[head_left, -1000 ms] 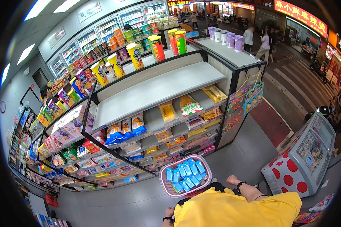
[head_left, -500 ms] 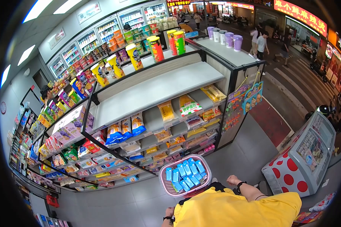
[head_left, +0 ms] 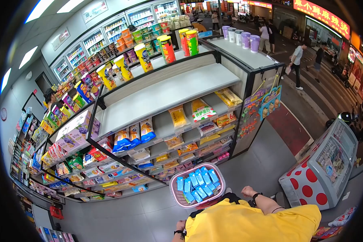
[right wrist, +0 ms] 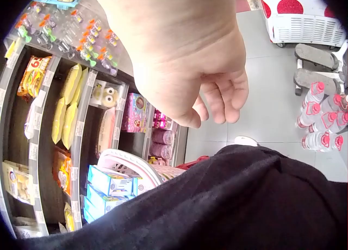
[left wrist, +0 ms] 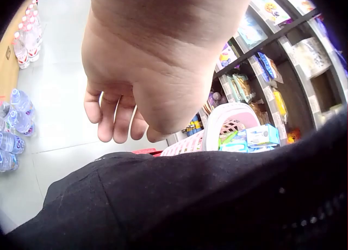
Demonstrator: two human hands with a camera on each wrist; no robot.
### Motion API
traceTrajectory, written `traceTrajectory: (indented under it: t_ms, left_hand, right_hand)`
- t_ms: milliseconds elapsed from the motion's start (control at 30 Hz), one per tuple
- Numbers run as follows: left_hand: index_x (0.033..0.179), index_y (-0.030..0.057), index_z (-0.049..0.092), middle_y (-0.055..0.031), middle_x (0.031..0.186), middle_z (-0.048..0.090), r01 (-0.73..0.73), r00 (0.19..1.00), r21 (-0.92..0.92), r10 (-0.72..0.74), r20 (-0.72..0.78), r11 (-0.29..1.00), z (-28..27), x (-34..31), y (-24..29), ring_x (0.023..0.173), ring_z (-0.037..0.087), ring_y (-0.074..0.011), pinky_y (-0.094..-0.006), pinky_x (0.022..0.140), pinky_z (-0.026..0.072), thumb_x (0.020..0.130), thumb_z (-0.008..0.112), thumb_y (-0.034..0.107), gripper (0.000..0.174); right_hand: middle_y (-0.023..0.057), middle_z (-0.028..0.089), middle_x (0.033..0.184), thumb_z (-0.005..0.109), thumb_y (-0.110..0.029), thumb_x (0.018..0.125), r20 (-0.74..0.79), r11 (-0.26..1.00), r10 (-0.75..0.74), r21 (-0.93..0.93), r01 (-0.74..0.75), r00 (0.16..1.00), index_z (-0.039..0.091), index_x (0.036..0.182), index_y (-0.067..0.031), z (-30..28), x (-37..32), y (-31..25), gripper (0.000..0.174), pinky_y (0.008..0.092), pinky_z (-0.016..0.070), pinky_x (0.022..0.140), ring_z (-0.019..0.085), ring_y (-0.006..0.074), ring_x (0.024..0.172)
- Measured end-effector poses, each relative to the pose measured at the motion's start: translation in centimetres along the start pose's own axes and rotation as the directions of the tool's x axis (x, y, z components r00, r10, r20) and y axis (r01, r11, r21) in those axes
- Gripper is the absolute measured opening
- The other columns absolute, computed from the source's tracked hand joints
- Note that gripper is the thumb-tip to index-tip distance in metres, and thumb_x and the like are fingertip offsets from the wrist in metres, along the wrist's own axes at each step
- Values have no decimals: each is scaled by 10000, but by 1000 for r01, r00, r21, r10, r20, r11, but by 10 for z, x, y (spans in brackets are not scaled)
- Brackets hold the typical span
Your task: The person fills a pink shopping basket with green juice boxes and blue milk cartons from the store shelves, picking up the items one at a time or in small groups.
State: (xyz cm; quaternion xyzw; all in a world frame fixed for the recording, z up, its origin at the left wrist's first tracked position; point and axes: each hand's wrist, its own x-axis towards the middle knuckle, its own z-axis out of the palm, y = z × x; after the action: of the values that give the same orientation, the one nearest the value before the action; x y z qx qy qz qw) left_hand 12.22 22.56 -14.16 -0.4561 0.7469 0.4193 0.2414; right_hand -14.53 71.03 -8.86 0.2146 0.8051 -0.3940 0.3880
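Observation:
My left hand (head_left: 180, 226) hangs at my side, its fingers loosely curled with nothing in them; the left wrist view shows the palm and fingers (left wrist: 124, 116). On the other side my right hand (head_left: 248, 192) is held low, fingers (right wrist: 223, 97) relaxed around air. Between and ahead of the hands is a pink-and-white plastic basket (head_left: 174, 193), nearest thing to both. Several blue cartons (head_left: 197, 184) lie inside it in rows. Neither hand touches the basket. Black cloth (left wrist: 163, 201) hides part of the basket in the wrist views.
A shelf rack stands ahead, with a bare top board (head_left: 169, 101) and bagged breads (head_left: 178, 117) below. Chip tubes (head_left: 144, 58) and cups (head_left: 254, 44) stand on top. To the right is a red-dotted freezer (head_left: 310, 185). Bottles (right wrist: 323, 119) stand on the floor.
My hands and the basket stay in place; the head view shifts only slightly. Outside, passers-by have moved along the street and crossing.

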Motion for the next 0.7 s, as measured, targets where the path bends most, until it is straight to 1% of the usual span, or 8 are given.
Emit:
traceTrajectory:
  t_ms: [133,233,333,433,533,633,700]
  left_hand:
    - [958,-12,735,-206,961,743,18,1000,32,-18,-4,999,-4,-5,7,956,715,-318,-383,865,536,796,691,468,509]
    - [954,-7,738,-205,958,744,-4,1000,64,5,-9,998,-2,1,4,951,717,-310,-383,865,538,806,679,470,502]
    - [951,-3,741,-200,947,746,-41,999,36,41,-5,999,0,10,-2,943,720,-311,-387,860,541,817,666,469,497]
    - [948,-2,743,-195,936,748,-27,1000,68,26,13,997,-6,4,6,933,722,-310,-386,853,542,821,661,466,491]
    - [946,-5,744,-191,923,748,-13,1000,61,12,20,998,-9,0,10,919,723,-309,-382,846,543,819,662,462,491]
    - [942,-10,742,-190,925,748,-27,1000,61,28,-14,998,-8,0,8,918,723,-306,-379,845,543,816,666,454,487]
    - [956,-13,741,-194,948,747,-12,1000,51,12,-10,999,-9,-2,8,943,720,-309,-378,857,540,814,668,453,493]
  right_hand:
    - [69,696,766,700,-174,870,2,999,-14,-31,14,1000,692,864,-63,0,2,-1,112,325,574,620,689,177,669]
    - [66,698,767,702,-183,868,1,1000,-12,-23,12,1000,695,858,-66,1,5,1,118,326,577,621,690,176,670]
    - [63,699,766,706,-187,864,-8,1000,-8,-18,8,1000,699,855,-66,4,8,1,121,326,578,622,691,175,673]
    - [63,701,767,706,-189,864,-9,999,-12,-42,11,1000,701,856,-66,5,10,0,123,323,577,625,691,173,674]
    - [63,703,769,705,-191,866,-6,997,-26,-72,26,1000,701,855,-67,5,9,-2,125,316,575,631,691,170,674]
    - [61,704,768,705,-194,868,-1,995,-36,-94,36,999,700,853,-68,4,6,-6,127,312,573,635,691,168,673]
    - [60,704,766,704,-195,869,6,993,-34,-114,35,999,699,852,-69,4,5,-7,128,311,572,636,690,166,673]
